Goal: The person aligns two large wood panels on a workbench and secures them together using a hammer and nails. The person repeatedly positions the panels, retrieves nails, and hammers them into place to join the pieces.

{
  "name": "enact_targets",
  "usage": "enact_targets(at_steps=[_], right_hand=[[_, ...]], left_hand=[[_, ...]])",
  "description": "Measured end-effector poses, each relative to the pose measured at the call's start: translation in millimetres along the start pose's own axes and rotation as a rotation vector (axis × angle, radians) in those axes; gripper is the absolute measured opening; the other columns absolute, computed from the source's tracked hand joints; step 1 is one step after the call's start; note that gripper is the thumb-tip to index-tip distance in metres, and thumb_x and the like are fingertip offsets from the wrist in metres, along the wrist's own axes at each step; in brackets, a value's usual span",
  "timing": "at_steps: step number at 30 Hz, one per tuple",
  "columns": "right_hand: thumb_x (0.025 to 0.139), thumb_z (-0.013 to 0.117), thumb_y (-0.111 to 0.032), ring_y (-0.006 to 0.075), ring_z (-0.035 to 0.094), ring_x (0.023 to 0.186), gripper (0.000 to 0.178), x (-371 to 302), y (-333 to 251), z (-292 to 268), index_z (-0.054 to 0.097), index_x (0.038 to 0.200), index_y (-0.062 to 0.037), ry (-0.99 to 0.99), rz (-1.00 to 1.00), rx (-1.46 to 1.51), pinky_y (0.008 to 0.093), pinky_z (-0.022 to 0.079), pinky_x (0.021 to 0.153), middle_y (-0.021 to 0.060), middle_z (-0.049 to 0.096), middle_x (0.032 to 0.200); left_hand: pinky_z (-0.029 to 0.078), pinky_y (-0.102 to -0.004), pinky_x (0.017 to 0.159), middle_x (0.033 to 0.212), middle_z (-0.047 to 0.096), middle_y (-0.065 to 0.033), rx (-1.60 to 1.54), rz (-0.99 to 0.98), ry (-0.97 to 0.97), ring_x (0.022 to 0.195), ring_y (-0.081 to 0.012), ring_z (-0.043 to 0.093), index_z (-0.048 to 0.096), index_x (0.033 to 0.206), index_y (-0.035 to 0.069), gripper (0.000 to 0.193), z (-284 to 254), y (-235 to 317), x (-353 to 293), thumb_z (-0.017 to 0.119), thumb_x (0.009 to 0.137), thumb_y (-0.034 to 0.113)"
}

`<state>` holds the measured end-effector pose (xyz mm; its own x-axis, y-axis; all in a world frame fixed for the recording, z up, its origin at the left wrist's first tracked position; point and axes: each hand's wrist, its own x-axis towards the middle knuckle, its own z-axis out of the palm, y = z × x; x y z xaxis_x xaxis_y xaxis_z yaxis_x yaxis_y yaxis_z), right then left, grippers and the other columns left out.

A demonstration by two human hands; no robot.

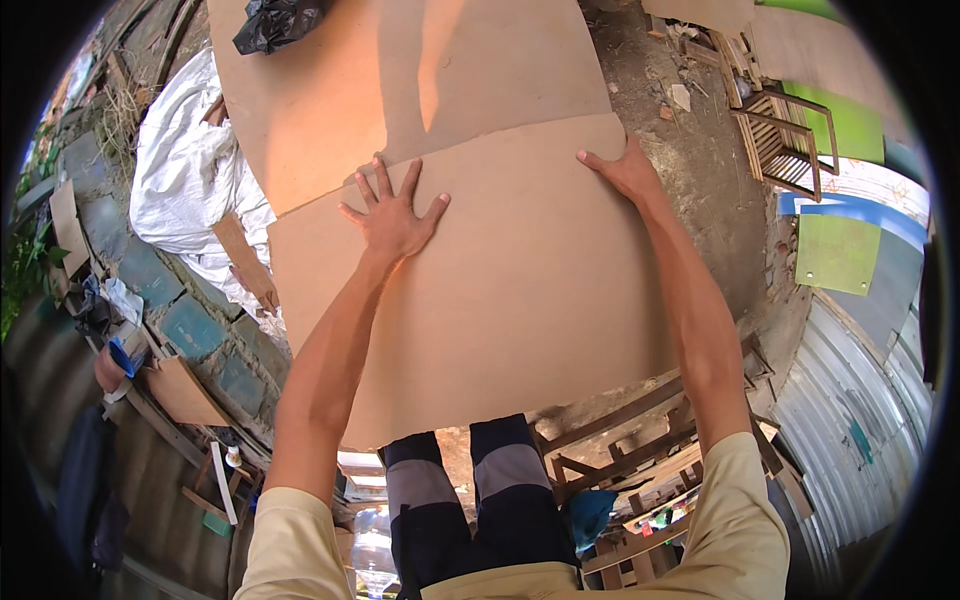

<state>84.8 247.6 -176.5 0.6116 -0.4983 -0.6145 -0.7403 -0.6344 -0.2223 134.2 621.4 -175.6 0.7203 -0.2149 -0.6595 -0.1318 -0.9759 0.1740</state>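
A large brown cardboard sheet (500, 280) lies in front of me, its near edge hanging over my legs. Its far edge meets or overlaps a second brown sheet (520, 70), partly sunlit and crossed by a shadow. My left hand (395, 215) rests flat near the seam at the left, fingers spread, with the fingertips at the join. At the far right corner my right hand (622, 172) grips the near sheet's edge. Its thumb lies on top, while the other fingers are mostly hidden past the edge.
A black plastic bag (278, 22) sits on the far sheet. White sacking (185, 170) and a wood offcut (245, 260) lie at the left. A slatted wooden chair (785, 140) stands at the right, near corrugated metal (850, 420). Wooden slats (620, 440) are close by my right leg.
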Motion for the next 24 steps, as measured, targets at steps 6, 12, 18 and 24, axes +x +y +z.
enact_targets(at_steps=[6, 12, 18, 24], right_hand=[[0.074, 0.072, -0.076, 0.0440, 0.035, 0.147, 0.120, 11, 11, 10, 0.021, 0.164, -0.0148, -0.023, 0.079, -0.139, 0.0620, 0.030, 0.117, 0.0257, 0.039, 0.158], [0.088, 0.058, -0.073, 0.0426, 0.012, 0.157, 0.094, -10, -18, 27, 0.025, 0.164, -0.0281, 0.088, 0.098, -0.389, 0.0707, 0.011, 0.120, 0.0163, 0.020, 0.170], [0.087, 0.059, -0.074, 0.0416, 0.030, 0.152, 0.094, -16, -18, 27, 0.037, 0.159, -0.0173, 0.148, 0.055, -0.308, 0.0664, 0.027, 0.118, 0.0185, 0.032, 0.165], [0.078, 0.067, -0.080, 0.0456, 0.057, 0.130, 0.113, 12, 35, 9, 0.047, 0.147, 0.0071, 0.114, -0.021, -0.140, 0.0506, 0.045, 0.109, 0.0313, 0.059, 0.138]], left_hand=[[-0.003, -0.0787, 0.114, 0.173, 0.000, -0.0185, -0.056, 0.024, -0.064, 0.157, -0.0459, -0.007, 0.029, 0.163, 0.031, 0.086, -10, 1, 0, 0.044, 0.092, 0.078], [-0.002, -0.0640, 0.124, 0.173, 0.010, -0.0112, -0.086, 0.008, 0.032, 0.159, -0.0349, 0.003, 0.026, 0.164, 0.028, 0.084, 10, -84, -23, 0.043, 0.095, 0.073], [0.017, -0.0650, 0.120, 0.168, 0.020, -0.0204, -0.211, -0.591, 0.164, 0.154, -0.0375, 0.022, 0.024, 0.162, 0.006, 0.109, 26, -178, -103, 0.048, 0.088, 0.082], [0.045, -0.0557, 0.105, 0.129, 0.063, -0.0299, -0.537, -0.775, 0.054, 0.123, -0.0433, 0.062, 0.047, 0.142, -0.006, 0.108, 12, -185, -110, 0.058, 0.082, 0.083]])
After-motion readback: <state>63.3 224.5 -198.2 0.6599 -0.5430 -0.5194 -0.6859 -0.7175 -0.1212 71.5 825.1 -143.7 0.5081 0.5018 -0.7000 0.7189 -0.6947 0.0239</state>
